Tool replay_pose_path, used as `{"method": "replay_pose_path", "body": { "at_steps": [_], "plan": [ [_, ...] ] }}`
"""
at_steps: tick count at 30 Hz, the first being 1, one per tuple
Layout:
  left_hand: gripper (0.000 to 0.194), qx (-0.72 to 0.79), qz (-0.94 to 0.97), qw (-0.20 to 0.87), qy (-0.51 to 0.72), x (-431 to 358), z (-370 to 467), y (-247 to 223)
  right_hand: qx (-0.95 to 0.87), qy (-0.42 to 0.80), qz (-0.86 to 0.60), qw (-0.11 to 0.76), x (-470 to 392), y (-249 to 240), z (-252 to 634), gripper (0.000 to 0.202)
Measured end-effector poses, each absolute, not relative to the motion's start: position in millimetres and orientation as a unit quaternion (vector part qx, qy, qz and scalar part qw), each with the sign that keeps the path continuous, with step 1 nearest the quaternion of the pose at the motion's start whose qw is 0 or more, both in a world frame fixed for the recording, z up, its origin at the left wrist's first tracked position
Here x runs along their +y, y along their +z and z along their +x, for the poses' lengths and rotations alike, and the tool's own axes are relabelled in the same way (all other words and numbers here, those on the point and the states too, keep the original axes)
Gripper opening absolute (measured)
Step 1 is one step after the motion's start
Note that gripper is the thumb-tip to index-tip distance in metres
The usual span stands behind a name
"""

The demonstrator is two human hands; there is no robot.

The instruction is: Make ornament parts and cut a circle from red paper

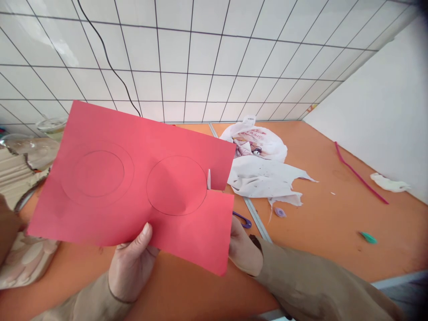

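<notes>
A sheet of red paper is held up in front of me, with circles drawn on it in thin dark lines. My left hand pinches its lower edge, thumb on the near face. A cut runs in from the right edge to the right-hand circle. Scissors are in my right hand; part of a purple handle shows beside the paper, and a blade tip pokes through at the cut's inner end. The paper hides most of the scissors and my right fingers.
On the orange table, a white plastic bag and a torn white sheet lie behind the paper. A pink strip, a green piece and a small purple ring lie rightward. Cardboard and a clear cup are left.
</notes>
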State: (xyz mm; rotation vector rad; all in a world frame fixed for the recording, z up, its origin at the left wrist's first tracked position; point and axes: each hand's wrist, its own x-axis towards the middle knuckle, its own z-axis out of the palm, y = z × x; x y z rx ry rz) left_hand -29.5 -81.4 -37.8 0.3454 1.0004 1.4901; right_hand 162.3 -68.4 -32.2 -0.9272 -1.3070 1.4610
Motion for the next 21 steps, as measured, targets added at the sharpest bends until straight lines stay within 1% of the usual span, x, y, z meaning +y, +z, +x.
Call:
{"method": "replay_pose_path", "body": {
  "at_steps": [3,5,10,14,21],
  "plan": [
    [0.062,0.432,0.148,0.608,0.650,-80.7,-29.2,-37.5,-0.510,0.652,-0.316,0.464,-67.9,-32.3,161.6,0.020],
    [0.063,0.434,0.140,0.607,0.651,-80.4,-29.0,-36.5,-0.502,0.658,-0.313,0.465,-67.6,-32.4,161.1,0.017],
    [0.060,0.434,0.144,0.609,0.648,-81.4,-33.6,-39.5,-0.507,0.650,-0.323,0.466,-67.0,-31.1,161.7,0.024],
    [0.054,0.423,0.177,0.629,0.627,-82.3,-41.2,-48.0,-0.511,0.644,-0.325,0.467,-66.7,-29.8,161.0,0.022],
    [0.051,0.432,0.175,0.625,0.626,-82.1,-43.5,-49.7,-0.512,0.637,-0.334,0.470,-65.9,-32.8,160.2,0.021]
  ]
}}
